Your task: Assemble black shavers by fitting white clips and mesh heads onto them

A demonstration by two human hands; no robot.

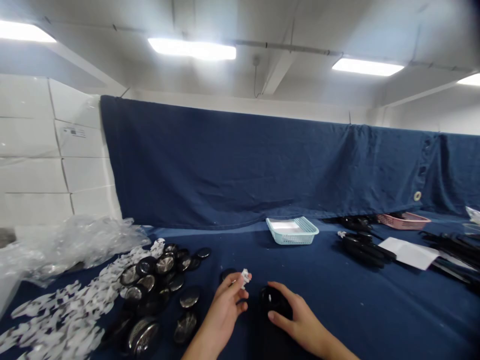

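Note:
Near the front of the blue-covered table, my left hand (pixel 227 306) pinches a small white piece (pixel 245 278) between thumb and fingertips. To its right, my right hand (pixel 296 317) is curled around the edge of a black rounded part (pixel 275 301), thumb and fingers on its right side. Left of my hands lie several round black parts with shiny faces (pixel 165 264). Beyond them, farther left, is a long heap of small white pieces (pixel 80 305). Another dark round part (pixel 228 273) shows partly behind my left hand.
A light blue basket (pixel 294 239) with white paper inside stands near the blue curtain (pixel 232 170). Clear plastic bags (pixel 82 245) and stacked white boxes (pixel 30 175) are at the left. At the right are black parts (pixel 363 248), a white sheet (pixel 408 252) and a pink basket (pixel 403 221).

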